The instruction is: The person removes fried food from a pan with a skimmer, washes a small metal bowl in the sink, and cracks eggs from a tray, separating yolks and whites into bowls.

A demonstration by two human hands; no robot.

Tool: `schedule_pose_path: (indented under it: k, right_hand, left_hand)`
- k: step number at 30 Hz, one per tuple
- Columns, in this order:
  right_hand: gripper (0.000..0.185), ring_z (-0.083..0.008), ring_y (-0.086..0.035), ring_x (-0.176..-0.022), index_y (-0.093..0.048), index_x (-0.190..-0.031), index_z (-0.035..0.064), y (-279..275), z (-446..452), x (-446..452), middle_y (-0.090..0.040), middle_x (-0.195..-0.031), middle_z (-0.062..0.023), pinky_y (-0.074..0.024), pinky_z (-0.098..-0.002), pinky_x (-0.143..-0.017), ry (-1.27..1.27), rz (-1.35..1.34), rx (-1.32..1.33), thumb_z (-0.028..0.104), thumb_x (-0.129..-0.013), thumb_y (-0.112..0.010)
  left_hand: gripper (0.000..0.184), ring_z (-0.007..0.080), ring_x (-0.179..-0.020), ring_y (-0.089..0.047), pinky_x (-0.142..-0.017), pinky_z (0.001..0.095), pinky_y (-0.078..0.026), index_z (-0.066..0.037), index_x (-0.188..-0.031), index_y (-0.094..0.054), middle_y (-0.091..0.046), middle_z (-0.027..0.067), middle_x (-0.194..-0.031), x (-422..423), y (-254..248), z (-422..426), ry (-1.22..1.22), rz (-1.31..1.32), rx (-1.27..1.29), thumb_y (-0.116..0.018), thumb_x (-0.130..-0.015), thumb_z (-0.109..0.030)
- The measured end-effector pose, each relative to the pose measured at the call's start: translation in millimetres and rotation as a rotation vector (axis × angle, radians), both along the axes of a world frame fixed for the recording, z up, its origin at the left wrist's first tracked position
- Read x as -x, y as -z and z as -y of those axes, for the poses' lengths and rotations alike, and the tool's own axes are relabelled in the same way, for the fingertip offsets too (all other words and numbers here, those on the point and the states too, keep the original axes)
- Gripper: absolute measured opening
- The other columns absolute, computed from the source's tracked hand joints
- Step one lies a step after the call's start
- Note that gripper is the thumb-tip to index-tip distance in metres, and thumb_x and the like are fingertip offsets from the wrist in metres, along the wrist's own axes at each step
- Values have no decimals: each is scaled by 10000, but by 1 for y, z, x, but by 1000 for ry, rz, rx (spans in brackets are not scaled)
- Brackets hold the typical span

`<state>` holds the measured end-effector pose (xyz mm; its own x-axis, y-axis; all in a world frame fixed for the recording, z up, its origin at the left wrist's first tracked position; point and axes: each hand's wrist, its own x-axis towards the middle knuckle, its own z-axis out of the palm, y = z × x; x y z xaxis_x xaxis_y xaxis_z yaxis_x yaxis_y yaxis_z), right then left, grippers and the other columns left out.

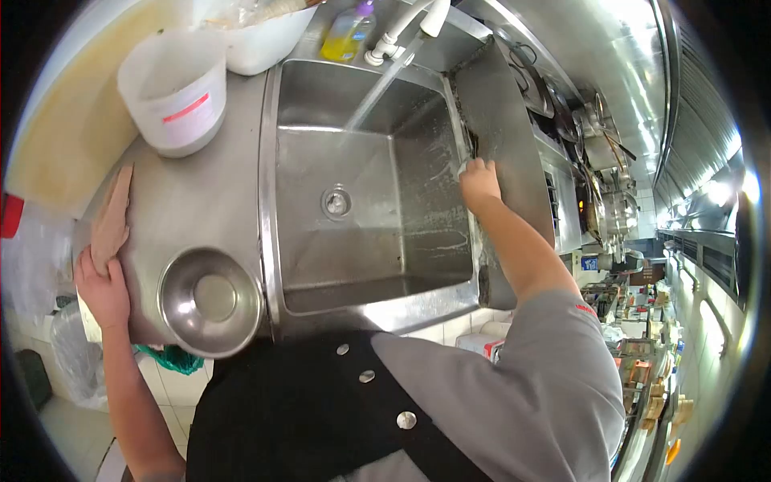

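Observation:
At the left edge of the steel counter, my left hand (104,291) grips the lower end of a brownish-pink cloth (112,217). Across the sink (269,185), my right hand (480,185) is at the right rim with its fingers curled. A small pale edge shows at those fingertips, too little to name. Water runs from the white faucet (385,53) into the basin and towards the drain (336,202). Streaks of suds or water cover the basin's right wall. Near my left hand sits a steel bowl (215,299).
Behind the cloth stands a white plastic bucket (173,92) with a red-marked label, beside another white tub (269,44). A bottle of yellow liquid (347,34) is at the sink's back edge. Right of the steel partition (502,120), a stove holds pans (590,201).

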<state>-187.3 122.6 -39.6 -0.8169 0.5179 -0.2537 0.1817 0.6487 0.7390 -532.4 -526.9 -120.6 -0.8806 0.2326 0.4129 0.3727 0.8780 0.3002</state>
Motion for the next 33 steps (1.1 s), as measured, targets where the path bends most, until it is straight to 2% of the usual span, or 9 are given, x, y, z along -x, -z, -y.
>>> schedule_pose_path:
  k: [5, 8, 11, 14, 19, 22, 25, 26, 33]
  right_hand:
    - [244, -334, -617, -1044, -738, -1044, 46, 6, 31, -46, -683, -1062, -127, -483, -429, -867, 118, -173, 102, 135, -861, -604]
    - [234, -276, -654, -879, -717, -1042, 8, -6, 69, -18, -709, -1012, -122, -497, -382, -750, 618, -773, 654, 115, -872, -597]
    - [237, -183, -642, -845, -702, -1064, 12, 10, 116, 19, -711, -993, -80, -492, -335, -743, 785, -1112, 1093, 135, -890, -601]
    - [253, -131, -615, -879, -681, -1114, 18, -16, 180, 80, -688, -992, -44, -484, -298, -770, 806, -1140, 1454, 157, -906, -645]
    - [242, -168, -623, -938, -653, -1143, 32, -96, 230, 203, -684, -1028, -45, -484, -324, -824, 365, -1325, 2052, 129, -923, -627]
    - [290, -166, -618, -955, -643, -1172, 61, -148, 249, 266, -678, -1065, -48, -487, -343, -794, 240, -1235, 2049, 277, -989, -581]
    - [338, -196, -632, -961, -616, -1199, 30, -154, 249, 285, -679, -1050, -78, -510, -372, -818, 229, -1320, 2181, 302, -1009, -555]
    - [302, -226, -645, -944, -594, -1173, 36, -143, 238, 281, -678, -1069, -104, -510, -404, -859, 268, -1323, 2236, 284, -1040, -483]
    - [150, -210, -655, -807, -592, -1091, 33, -31, 88, 254, -666, -917, -85, -554, -388, -760, 943, -1767, 2301, 140, -1015, -519]
  left_hand:
    - [485, 443, -1146, -549, -1004, 502, -436, 16, -1254, -580, -595, 261, -1228, -5, -7, -5, 24, -63, 13, -638, -850, -247]
    - [480, 440, -1133, -556, -997, 499, -445, 12, -1223, -596, -604, 256, -1202, -5, -6, -6, 33, -100, -7, -649, -838, -270]
    - [473, 425, -1119, -559, -991, 498, -447, -5, -1198, -609, -602, 237, -1181, -11, -14, -9, -17, -69, -4, -660, -824, -291]
    - [484, 399, -1159, -536, -1005, 502, -430, -29, -1211, -610, -580, 206, -1225, -14, -16, -11, -45, -57, -41, -663, -816, -304]
    - [502, 367, -1228, -494, -1036, 500, -392, -58, -1240, -605, -552, 161, -1279, -17, -23, -13, -89, 51, -26, -664, -811, -311]
    - [498, 369, -1235, -489, -1043, 499, -387, -60, -1239, -601, -550, 166, -1274, -19, -26, -11, -74, 71, -41, -661, -812, -308]
    - [500, 370, -1236, -487, -1048, 499, -382, -54, -1236, -594, -550, 168, -1270, -21, -26, -11, -57, 44, -57, -663, -808, -302]
    - [501, 370, -1236, -487, -1049, 499, -381, -52, -1236, -591, -550, 168, -1268, -19, -25, -13, -58, 30, -49, -664, -806, -297]
    - [502, 376, -1239, -487, -1062, 497, -375, -37, -1247, -587, -545, 186, -1293, -20, -27, -15, -79, 39, -35, -663, -807, -267]
